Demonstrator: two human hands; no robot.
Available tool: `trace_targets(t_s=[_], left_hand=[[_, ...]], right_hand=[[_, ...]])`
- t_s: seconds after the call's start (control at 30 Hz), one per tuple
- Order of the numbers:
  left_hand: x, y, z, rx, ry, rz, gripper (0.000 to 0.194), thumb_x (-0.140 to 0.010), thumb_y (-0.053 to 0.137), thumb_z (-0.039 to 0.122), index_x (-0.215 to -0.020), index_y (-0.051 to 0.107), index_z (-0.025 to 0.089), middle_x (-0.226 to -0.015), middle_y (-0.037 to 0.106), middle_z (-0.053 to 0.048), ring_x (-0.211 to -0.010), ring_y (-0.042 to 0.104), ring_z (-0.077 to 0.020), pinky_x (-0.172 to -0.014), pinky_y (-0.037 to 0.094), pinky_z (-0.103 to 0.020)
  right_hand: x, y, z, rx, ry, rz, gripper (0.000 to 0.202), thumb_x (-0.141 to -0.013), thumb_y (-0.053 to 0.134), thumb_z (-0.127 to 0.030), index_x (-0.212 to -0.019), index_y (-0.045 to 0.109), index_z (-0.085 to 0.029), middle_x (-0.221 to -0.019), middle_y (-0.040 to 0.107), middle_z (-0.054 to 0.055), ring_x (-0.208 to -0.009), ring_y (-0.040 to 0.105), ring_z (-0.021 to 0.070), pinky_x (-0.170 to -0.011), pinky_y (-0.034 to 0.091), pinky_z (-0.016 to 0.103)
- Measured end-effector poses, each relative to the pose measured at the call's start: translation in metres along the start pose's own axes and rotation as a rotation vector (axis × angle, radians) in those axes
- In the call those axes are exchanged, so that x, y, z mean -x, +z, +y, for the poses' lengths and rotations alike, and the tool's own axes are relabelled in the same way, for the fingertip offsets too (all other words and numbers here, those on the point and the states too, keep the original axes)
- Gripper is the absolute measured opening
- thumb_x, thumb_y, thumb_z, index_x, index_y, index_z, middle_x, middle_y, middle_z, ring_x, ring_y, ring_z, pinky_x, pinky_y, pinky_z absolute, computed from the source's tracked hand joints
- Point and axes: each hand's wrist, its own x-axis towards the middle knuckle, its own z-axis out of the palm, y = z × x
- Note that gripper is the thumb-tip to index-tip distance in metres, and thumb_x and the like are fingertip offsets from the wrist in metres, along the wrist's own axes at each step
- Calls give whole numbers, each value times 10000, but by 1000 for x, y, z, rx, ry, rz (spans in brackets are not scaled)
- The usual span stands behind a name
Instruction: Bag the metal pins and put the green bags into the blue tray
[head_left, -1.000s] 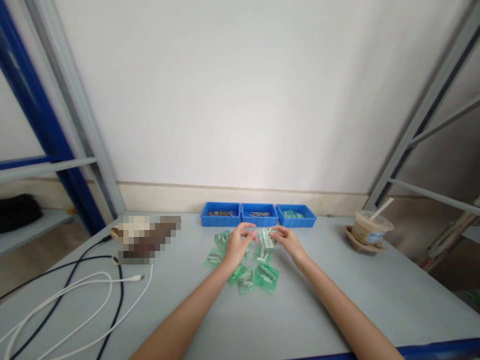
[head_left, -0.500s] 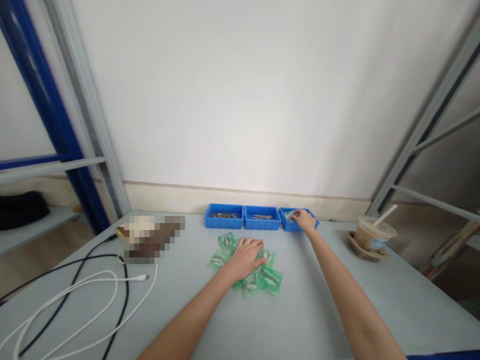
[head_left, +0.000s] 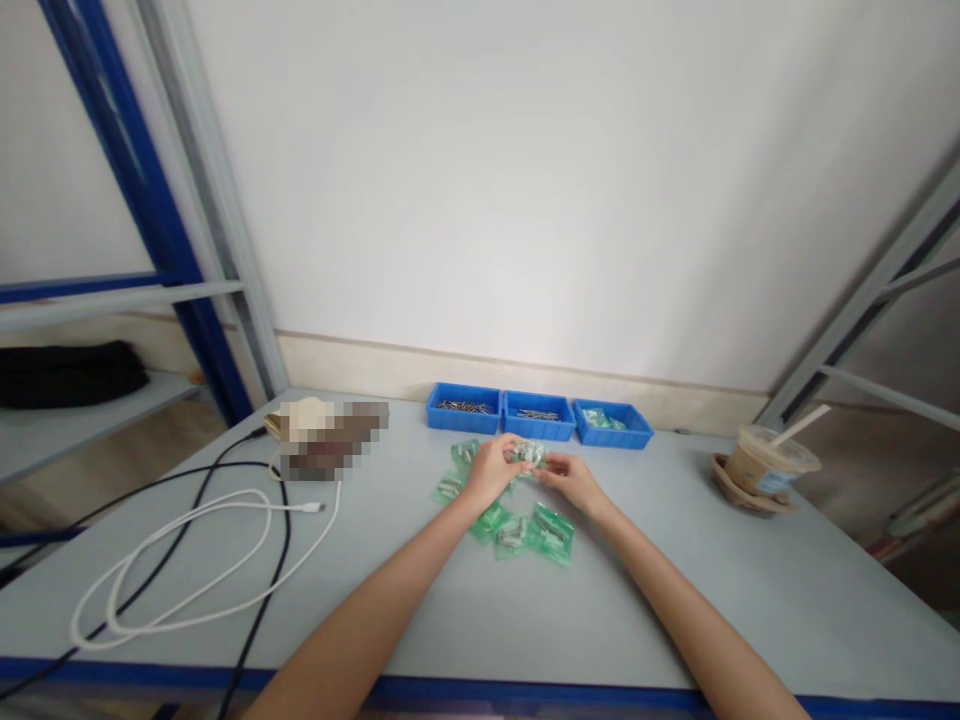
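My left hand [head_left: 493, 472] and my right hand [head_left: 574, 483] meet over the middle of the table. Between their fingertips is a small clear-green plastic bag [head_left: 530, 452] with silvery parts inside, and both hands are closed on it. More green bags of metal parts lie below and to the left, among them one bag [head_left: 553, 534] at the front right and another bag [head_left: 448, 487] at the left. My left hand partly covers the pile. What the parts are, I cannot make out.
Along the wall stand a blue bin [head_left: 463, 422] of dark metal pieces, a blue bin [head_left: 538, 430] of thin metal pieces and a blue bin [head_left: 615, 437] holding green bags. A drink cup [head_left: 769, 462] stands right; a white cable [head_left: 187, 510] and black cable lie left.
My right hand has left the right bin and come back to the middle. My left hand has lifted off the pile, and both now hold one bag. The view has shifted slightly.
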Motion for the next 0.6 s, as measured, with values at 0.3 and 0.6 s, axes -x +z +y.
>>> trace_targets(t_s=[0.3,0.6], left_hand=[[4,-7,24,2,159,20,157,-663,680,153,-818,694,167,-906,691,-59,-890,612,-204,-862,441,-336],[6,-2,20,51,130,55,232,-706,644,300,-876,652,143,-691,666,-23,-523,585,-130,-535,463,-232]], right_hand=[[-1,0,-4,-80,-131,246,202,-616,649,-369,-621,632,-168,-705,669,42,-671,579,175,-629,410,283],[8,1,-20,-149,-175,214,252,-700,598,-427,-711,594,-175,-626,622,7,-542,521,127,-523,371,240]])
